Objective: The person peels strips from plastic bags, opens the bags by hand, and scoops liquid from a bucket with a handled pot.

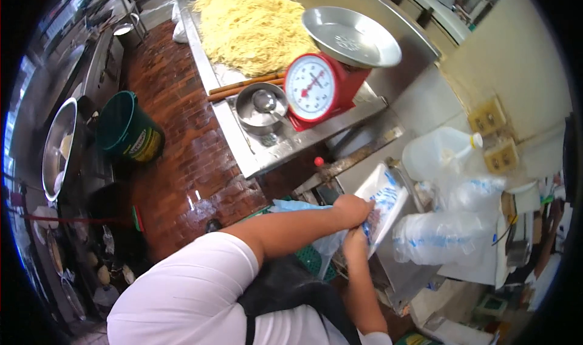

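A kitchen's steel worktop carries noodles and a red scale; below, both hands, left hand and right hand, pinch a plastic bag with closed fingers, and a slipped grip could drop it onto the floor.

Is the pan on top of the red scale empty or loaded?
Empty. The scale pan shows only bare metal, and the noodles lie heaped on the table behind it.

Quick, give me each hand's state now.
Left hand: closed on the bag.
Right hand: closed on the same bag.
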A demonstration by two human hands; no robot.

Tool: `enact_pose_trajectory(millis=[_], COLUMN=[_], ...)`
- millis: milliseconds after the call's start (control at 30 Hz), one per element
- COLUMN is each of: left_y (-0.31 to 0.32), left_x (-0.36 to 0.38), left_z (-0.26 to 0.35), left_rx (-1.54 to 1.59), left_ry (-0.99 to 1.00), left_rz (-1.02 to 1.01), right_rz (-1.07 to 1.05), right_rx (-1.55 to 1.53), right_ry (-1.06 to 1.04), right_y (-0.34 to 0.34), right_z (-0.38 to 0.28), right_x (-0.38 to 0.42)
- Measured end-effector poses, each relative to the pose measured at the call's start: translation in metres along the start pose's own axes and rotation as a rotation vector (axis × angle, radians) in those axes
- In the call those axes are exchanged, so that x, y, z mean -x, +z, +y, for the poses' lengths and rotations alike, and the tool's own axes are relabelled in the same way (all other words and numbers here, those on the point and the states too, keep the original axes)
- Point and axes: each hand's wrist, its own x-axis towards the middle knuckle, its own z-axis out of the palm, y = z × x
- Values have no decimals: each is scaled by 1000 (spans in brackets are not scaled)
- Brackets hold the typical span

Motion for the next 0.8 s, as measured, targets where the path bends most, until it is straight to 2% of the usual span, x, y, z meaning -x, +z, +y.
enact_pose_trajectory(millis=[67,133,167,200,300,333,367,400,467,533,567,633,667,700,767,800], left_y=[-5,-7,-13,-31,-55,-61,-68,-75,-88,-90,-91,-99,-103,-109,-116,-116], left_x=[-10,-4,11,37,114,141,174,210,280,342,370,428,454,478,522,542], left_z=[-10,-26,-35,-39,-73,-93,-114,-138,-190,-240,-265,-303,-320,-332,-355,-367], left_rx=[19,45,73,100,179,205,242,274,413,531,590,727,782,796,830,848], left_ry=[-2,17,87,159,209,230,192,155,68,-17,-76,-187,-212,-253,-333,-369], left_rz=[9,52,44,33,95,126,161,196,232,307,328,407,477,519,631,700], right_rz=[-193,-44,-44,-55,-173,-63,-5,9,-167,89,133,75,-47,-196,-356,-463], right_rx=[-150,29,-87,-150,-330,-467,-211,-126,356,230,86,-168,-162,-186,-351,-201], right_ry=[74,-68,-24,111,325,387,309,282,262,14,-74,-231,-324,-322,-441,-538], right_y=[-29,-20,-24,-22,-38,-38,-56,-66,-98,-92,-80,-31,-4,21,94,113], right_z=[-56,-58,-64,-63,-59,-28,-51,-40,-137,-163,-184,-322,-372,-435,-477,-519], right_x=[29,47,50,50,30,21,21,16,20,7,-10,-9,-12,-1,-9,1])
